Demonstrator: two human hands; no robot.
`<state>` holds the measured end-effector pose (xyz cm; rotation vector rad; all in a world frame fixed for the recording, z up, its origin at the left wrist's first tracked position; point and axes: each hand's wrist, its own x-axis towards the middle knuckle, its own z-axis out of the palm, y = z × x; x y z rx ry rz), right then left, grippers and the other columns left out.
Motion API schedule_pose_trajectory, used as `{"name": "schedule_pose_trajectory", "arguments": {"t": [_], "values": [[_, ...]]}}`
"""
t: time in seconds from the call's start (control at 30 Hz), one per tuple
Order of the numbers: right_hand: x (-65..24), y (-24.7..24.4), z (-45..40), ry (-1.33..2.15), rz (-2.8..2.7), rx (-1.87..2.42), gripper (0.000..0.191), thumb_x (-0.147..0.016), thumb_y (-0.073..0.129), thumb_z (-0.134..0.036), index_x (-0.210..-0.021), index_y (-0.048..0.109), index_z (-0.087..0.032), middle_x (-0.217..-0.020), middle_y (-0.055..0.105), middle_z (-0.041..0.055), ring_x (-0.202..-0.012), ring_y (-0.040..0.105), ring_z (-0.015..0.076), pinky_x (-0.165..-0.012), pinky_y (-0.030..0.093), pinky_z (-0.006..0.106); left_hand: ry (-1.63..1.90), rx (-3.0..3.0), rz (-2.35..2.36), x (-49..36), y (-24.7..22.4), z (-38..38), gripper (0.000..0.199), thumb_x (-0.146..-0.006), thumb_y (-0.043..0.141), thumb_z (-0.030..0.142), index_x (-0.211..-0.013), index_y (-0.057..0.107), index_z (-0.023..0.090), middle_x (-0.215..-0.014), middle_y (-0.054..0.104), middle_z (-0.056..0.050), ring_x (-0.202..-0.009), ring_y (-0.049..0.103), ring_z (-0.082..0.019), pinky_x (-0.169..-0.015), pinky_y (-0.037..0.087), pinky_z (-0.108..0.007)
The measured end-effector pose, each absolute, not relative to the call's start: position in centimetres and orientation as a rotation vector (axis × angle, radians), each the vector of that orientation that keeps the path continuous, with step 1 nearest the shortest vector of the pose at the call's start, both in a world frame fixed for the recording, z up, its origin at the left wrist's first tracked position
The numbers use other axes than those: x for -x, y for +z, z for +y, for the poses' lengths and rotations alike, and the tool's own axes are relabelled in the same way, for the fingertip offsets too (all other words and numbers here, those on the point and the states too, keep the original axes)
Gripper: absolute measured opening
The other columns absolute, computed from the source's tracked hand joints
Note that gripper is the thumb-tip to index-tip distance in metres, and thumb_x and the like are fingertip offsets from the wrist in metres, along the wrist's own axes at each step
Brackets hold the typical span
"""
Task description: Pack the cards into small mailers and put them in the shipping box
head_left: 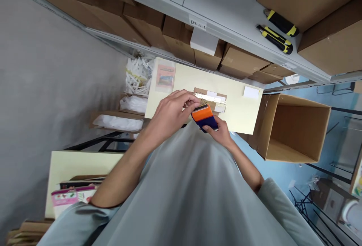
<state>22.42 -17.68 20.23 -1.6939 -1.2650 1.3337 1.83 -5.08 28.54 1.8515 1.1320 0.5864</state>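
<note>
My right hand (219, 131) is wrapped round an orange and dark-blue block (202, 115) that looks like a handheld tape dispenser, with a black strip along its far edge. My left hand (177, 106) has thumb and forefinger pinched together at that edge; whatever sits between the fingertips is too small to make out. Just beyond both hands, a small brown cardboard box (219, 98) with shiny tape and white labels lies on the cream tabletop (186, 73). The block hides part of the box's near side.
Cardboard boxes (178, 35) line the shelving above the table. Two utility knives (277, 38) lie on the grey shelf (226, 8). A large open carton (299, 125) stands right; pink-and-clear packets (165, 76) and a white card (251, 92) lie on the table. White packing material (138, 74) fills the left side.
</note>
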Motion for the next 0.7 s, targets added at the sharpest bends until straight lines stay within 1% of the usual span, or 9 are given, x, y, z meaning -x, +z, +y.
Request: {"name": "schedule_pose_trajectory", "arguments": {"t": [0.1,0.23,0.33,0.4,0.47,0.53,0.6,0.7], "values": [[-22.7,20.7,-17.9,1.294,-1.404,1.768,0.05,-0.091,0.074,-0.073,-0.095,0.068,-0.023,-0.073,0.066,-0.0017,-0.067,0.058,0.0179,-0.063,0.048,0.029,0.583,-1.906,1.185,-1.7,29.4,-6.0,0.018,-0.109,0.062,0.031,-0.103,0.078,0.025,-0.102,0.076,-0.003,-0.099,0.071,-0.022,-0.095,0.059,-0.035],[-24.2,21.6,-18.0,1.208,-1.656,1.832,0.052,-0.094,0.072,-0.075,-0.088,0.06,-0.025,-0.074,0.064,-0.0004,-0.068,0.058,0.0187,-0.065,0.047,0.03,0.642,-1.911,1.263,-1.7,29.9,-7.1,0.017,-0.109,0.063,0.03,-0.101,0.078,0.025,-0.102,0.078,-0.003,-0.098,0.072,-0.02,-0.094,0.059,-0.032],[-26.1,22.3,-17.6,1.244,-1.808,1.859,0.051,-0.098,0.069,-0.074,-0.088,0.059,-0.025,-0.073,0.063,0.0,-0.068,0.059,0.0197,-0.067,0.047,0.03,0.749,-1.83,1.341,-1.0,29.7,-7.1,0.015,-0.106,0.069,0.033,-0.098,0.079,0.026,-0.098,0.078,-0.002,-0.091,0.072,-0.019,-0.088,0.06,-0.032],[-27.6,22.9,-16.8,1.328,-1.864,1.903,0.048,-0.1,0.068,-0.072,-0.094,0.063,-0.024,-0.073,0.064,0.0003,-0.068,0.061,0.0203,-0.067,0.046,0.03,0.859,-1.708,1.43,-0.2,28.9,-6.7,0.015,-0.102,0.073,0.036,-0.095,0.08,0.025,-0.096,0.079,-0.002,-0.088,0.073,-0.019,-0.086,0.06,-0.032],[-29.2,23.6,-15.4,1.435,-1.872,1.948,0.047,-0.1,0.068,-0.07,-0.104,0.069,-0.023,-0.077,0.069,0.0014,-0.07,0.064,0.021,-0.067,0.046,0.03,0.918,-1.529,1.522,0.6,27.1,-6.0,0.015,-0.096,0.077,0.037,-0.092,0.081,0.023,-0.093,0.079,-0.002,-0.086,0.073,-0.019,-0.083,0.061,-0.032],[-30.5,24.3,-13.4,1.55,-1.854,1.963,0.05,-0.099,0.068,-0.07,-0.107,0.072,-0.021,-0.081,0.074,0.0025,-0.071,0.066,0.0207,-0.065,0.046,0.029,0.901,-1.307,1.579,1.1,24.1,-5.4,0.014,-0.09,0.08,0.035,-0.091,0.08,0.022,-0.086,0.078,-0.002,-0.079,0.072,-0.018,-0.078,0.061,-0.031],[-31.4,24.7,-10.9,1.669,-1.83,1.937,0.054,-0.098,0.068,-0.073,-0.102,0.074,-0.02,-0.082,0.076,0.0036,-0.069,0.068,0.0194,-0.064,0.048,0.029,0.868,-1.08,1.595,1.1,20.5,-4.9,0.011,-0.085,0.079,0.031,-0.089,0.079,0.02,-0.08,0.076,-0.002,-0.073,0.07,-0.017,-0.074,0.061,-0.029],[-31.9,24.2,-7.3,1.865,-1.765,1.9,0.059,-0.095,0.072,-0.078,-0.093,0.073,-0.019,-0.078,0.078,0.0046,-0.065,0.07,0.0168,-0.062,0.053,0.027,0.856,-0.853,1.599,0.4,15.3,-4.6,0.009,-0.083,0.076,0.027,-0.087,0.077,0.019,-0.075,0.072,-0.001,-0.07,0.069,-0.015,-0.074,0.061,-0.028]]}}
